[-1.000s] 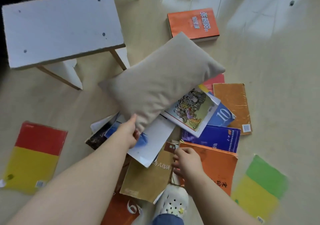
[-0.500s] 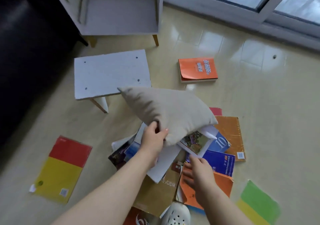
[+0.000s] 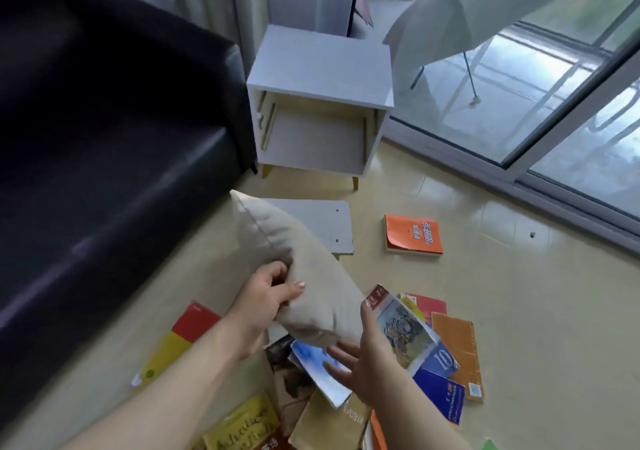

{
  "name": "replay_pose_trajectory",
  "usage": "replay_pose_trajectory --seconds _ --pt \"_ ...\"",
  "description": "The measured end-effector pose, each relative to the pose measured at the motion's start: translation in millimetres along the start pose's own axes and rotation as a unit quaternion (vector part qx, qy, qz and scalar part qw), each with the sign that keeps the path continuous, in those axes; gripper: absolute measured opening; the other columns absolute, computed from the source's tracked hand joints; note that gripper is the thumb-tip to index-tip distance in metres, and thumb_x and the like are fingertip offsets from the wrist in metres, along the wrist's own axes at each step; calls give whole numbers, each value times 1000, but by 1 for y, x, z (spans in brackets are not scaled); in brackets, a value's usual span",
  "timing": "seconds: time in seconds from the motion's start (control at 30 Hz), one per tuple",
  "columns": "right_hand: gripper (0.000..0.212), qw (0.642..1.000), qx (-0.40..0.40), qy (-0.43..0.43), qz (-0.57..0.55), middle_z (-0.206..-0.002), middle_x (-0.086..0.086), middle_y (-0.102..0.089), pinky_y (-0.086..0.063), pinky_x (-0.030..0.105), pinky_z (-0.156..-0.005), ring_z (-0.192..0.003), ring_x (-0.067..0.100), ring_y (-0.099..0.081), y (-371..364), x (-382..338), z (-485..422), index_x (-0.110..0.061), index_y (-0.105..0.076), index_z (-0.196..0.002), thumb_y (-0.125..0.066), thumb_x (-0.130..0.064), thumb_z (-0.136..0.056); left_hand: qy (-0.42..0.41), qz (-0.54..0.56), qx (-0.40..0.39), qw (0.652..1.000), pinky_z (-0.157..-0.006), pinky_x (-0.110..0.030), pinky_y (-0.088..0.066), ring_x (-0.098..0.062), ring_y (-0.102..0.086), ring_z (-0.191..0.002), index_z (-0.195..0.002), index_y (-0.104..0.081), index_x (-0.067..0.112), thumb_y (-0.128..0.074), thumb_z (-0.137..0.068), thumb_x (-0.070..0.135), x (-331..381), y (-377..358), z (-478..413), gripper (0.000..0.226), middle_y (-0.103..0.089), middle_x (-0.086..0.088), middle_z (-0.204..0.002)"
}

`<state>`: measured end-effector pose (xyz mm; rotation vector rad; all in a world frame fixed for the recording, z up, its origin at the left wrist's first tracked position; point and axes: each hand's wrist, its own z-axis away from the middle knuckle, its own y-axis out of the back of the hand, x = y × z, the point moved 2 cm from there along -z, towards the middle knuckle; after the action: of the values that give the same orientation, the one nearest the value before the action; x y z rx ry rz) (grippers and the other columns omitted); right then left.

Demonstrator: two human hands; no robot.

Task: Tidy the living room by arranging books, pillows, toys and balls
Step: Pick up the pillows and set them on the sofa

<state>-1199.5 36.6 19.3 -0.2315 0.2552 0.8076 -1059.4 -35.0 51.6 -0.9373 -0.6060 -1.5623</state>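
Note:
A beige pillow [image 3: 294, 269] hangs in the air above the floor, tilted with one corner up to the left. My left hand [image 3: 266, 299] grips its near left edge, thumb on top. My right hand [image 3: 360, 356] is spread under the pillow's lower end, fingers straight and touching the fabric. Below lies a heap of books [image 3: 408, 338] in several colours, some overlapping. An orange book [image 3: 414, 236] lies alone further off.
A black sofa [image 3: 104, 144] fills the left side. A white open cabinet [image 3: 320, 78] on wooden legs stands by the glass sliding door [image 3: 554, 110]. A white board [image 3: 325, 224] lies flat behind the pillow. A red-yellow book [image 3: 176, 338] lies near the sofa.
The pillow has been lifted higher off the book heap and swung toward the sofa. My right hand left the books and came up under the pillow. The view has tilted upward.

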Motion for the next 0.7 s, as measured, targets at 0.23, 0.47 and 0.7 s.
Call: replay_pose_trajectory --seconds 0.23,0.47,0.7 --pt "60 996 -38 65 44 -83 15 -59 -53 34 -67 -81 27 -66 -135 34 79 -17 -36 -128 -66 -41 -82 -93 -6 25 995 -49 -21 -42 -14 -52 -57 -68 -45 9 -55 -87 -2 99 120 81 24 -52 -7 -66" --pt "22 987 -95 106 -70 -71 3 -51 -42 17 -37 -44 12 -51 -276 104 164 -8 -53 -104 -61 -19 -87 -158 -25 16 987 -79 -36 -52 -23 -62 -86 -96 -58 -4 -57 -87 2 176 261 176 11 -63 -8 -87" --pt "15 977 -183 103 -31 -47 4 -45 -40 13 -34 -21 7 -29 -403 166 227 -7 -46 -76 -55 -4 -88 -165 74 128 975 -90 -39 -50 -23 -64 -97 -111 -58 2 -55 -88 5 212 418 251 24 -66 -11 -105"
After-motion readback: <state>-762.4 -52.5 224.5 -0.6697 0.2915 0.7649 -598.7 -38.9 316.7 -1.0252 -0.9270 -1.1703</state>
